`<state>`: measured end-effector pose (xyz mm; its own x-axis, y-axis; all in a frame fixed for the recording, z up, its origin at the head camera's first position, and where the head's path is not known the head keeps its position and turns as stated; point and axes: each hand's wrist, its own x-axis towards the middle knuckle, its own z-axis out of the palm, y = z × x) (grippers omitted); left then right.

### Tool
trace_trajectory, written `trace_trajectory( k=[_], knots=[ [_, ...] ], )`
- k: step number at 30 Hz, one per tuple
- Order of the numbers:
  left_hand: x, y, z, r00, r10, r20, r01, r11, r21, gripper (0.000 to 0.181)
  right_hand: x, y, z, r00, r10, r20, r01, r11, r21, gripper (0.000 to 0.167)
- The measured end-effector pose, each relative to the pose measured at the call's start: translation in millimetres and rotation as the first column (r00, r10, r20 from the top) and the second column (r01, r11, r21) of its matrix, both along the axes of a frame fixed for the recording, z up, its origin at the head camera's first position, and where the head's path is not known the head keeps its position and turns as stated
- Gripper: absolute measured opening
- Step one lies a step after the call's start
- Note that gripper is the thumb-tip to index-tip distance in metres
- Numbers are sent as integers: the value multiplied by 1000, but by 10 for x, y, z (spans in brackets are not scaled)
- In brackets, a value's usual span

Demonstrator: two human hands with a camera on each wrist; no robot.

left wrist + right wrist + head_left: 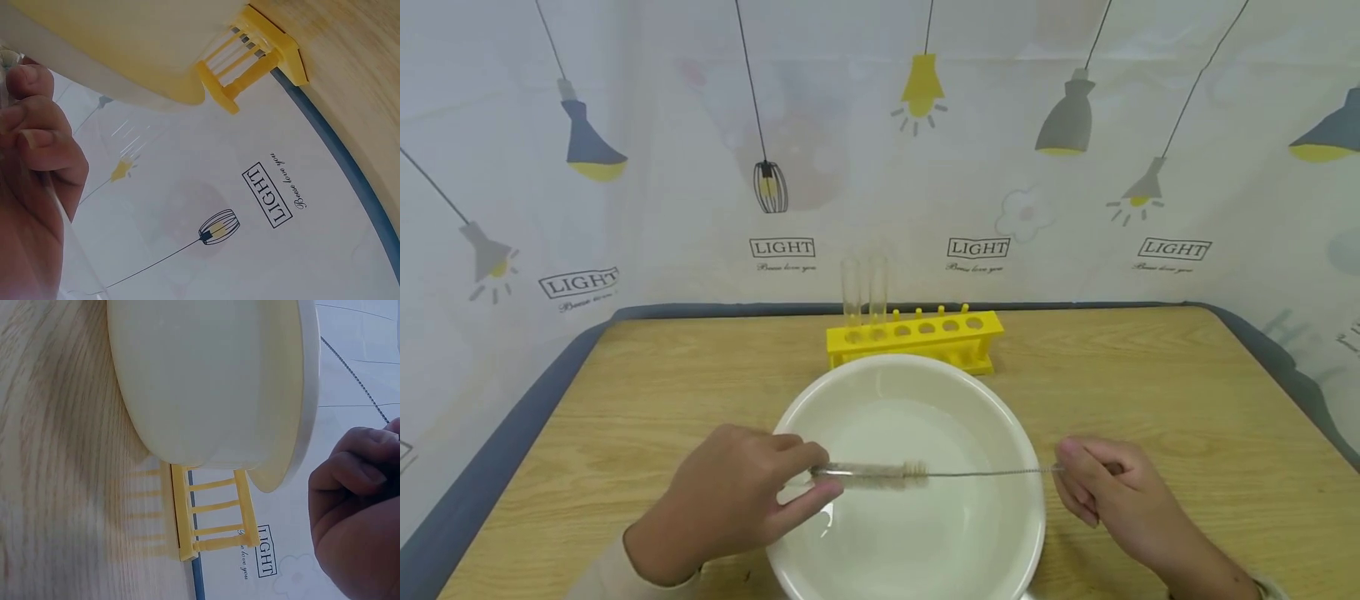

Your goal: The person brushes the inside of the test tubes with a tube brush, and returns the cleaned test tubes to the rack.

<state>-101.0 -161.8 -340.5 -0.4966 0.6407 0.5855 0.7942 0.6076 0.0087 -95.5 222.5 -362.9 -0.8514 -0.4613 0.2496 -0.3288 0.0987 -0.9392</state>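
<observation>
Over a white basin (1030, 533), my left hand (737, 492) grips a clear glass test tube (857, 473) lying roughly level, its mouth toward the right. Inside the tube sits the bristle part of a test tube brush (916, 473), with some pale bristles showing outside the mouth. The brush's thin twisted wire runs right, past the basin's rim, to my right hand (1112, 492), which pinches its end. In the left wrist view, curled fingers (37, 144) hold the clear tube. The right wrist view shows my right hand (356, 500) curled on the wire.
Behind the basin stands a yellow test tube rack (913, 329). Two clear test tubes (877, 292) stand upright in its left holes. Everything rests on a wooden table (1150, 375), backed by a white curtain (865, 167) printed with lamps.
</observation>
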Motion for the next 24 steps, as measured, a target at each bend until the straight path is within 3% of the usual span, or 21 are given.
trace_trajectory(
  k=[24],
  knots=[
    [65,42,9,999,14,48,-12,999,-39,44,81,-52,11,997,18,-75,-14,998,58,44]
  ],
)
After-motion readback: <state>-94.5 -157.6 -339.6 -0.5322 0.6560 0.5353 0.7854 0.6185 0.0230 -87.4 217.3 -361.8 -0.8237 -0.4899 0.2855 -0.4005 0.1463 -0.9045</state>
